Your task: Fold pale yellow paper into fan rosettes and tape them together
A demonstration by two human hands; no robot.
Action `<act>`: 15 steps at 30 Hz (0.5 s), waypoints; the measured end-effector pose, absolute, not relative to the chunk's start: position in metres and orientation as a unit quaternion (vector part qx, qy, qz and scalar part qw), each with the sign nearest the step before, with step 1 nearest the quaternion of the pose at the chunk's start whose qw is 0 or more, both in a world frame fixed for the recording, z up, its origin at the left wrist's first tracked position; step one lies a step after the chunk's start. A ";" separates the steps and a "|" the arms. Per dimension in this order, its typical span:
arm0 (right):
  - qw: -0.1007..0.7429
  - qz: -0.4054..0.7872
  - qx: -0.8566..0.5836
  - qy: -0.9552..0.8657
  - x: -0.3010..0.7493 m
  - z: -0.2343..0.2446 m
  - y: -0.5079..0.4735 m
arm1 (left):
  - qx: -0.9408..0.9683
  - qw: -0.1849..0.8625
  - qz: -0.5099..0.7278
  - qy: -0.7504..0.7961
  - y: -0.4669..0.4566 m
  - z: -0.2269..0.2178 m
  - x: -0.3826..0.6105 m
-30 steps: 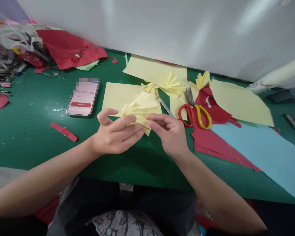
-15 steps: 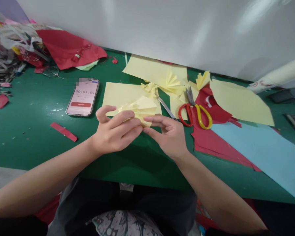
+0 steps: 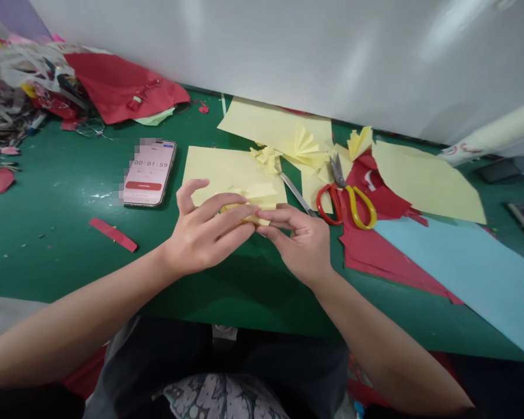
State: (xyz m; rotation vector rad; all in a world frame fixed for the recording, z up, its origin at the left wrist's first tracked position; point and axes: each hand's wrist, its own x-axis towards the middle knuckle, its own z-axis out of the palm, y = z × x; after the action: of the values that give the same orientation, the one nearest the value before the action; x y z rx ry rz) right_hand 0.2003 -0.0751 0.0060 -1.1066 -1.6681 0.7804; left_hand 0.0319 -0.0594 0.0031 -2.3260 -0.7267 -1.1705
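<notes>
Both hands hold a pleated piece of yellow paper (image 3: 265, 201) above the green table's near middle. My left hand (image 3: 212, 230) is closed on its left part, with the index finger raised and curled. My right hand (image 3: 299, 235) pinches the paper's right edge between thumb and fingers. Much of the folded paper is hidden behind the left fingers. Beyond them lies a flat yellow sheet (image 3: 213, 166). Fanned yellow pieces (image 3: 305, 145) rest farther back. Scissors (image 3: 338, 171) with one red and one yellow handle lie right of my right hand, beside a metal blade (image 3: 297, 193).
A phone (image 3: 148, 174) showing a timer lies at left, near a red paper strip (image 3: 113, 234). Red paper (image 3: 375, 259) and a light blue sheet (image 3: 471, 267) cover the right side. Wires and scraps (image 3: 17, 110) pile up far left. A pale wall (image 3: 288, 52) stands behind.
My left fingers have shifted slightly right over the folded paper, covering more of it. The folded paper sits lower and flatter. My right hand keeps its pinch.
</notes>
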 end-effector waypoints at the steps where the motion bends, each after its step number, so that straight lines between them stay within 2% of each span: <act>1: 0.483 0.316 -0.445 -0.685 0.200 0.005 -0.075 | -0.844 0.211 -0.419 -0.261 -0.060 0.003 0.032; 7: 0.499 0.290 -0.421 -0.700 0.201 0.003 -0.074 | -0.847 0.213 -0.418 -0.250 -0.059 0.002 0.031; 15: 0.500 0.316 -0.420 -0.689 0.202 0.002 -0.076 | -0.842 0.232 -0.409 -0.265 -0.059 0.001 0.029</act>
State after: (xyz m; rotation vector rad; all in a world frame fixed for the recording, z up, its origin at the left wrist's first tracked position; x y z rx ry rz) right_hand 0.2017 -0.0759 0.0022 -1.0147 -1.6658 0.7643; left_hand 0.0294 -0.0591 0.0013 -2.3129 -0.7283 -1.1244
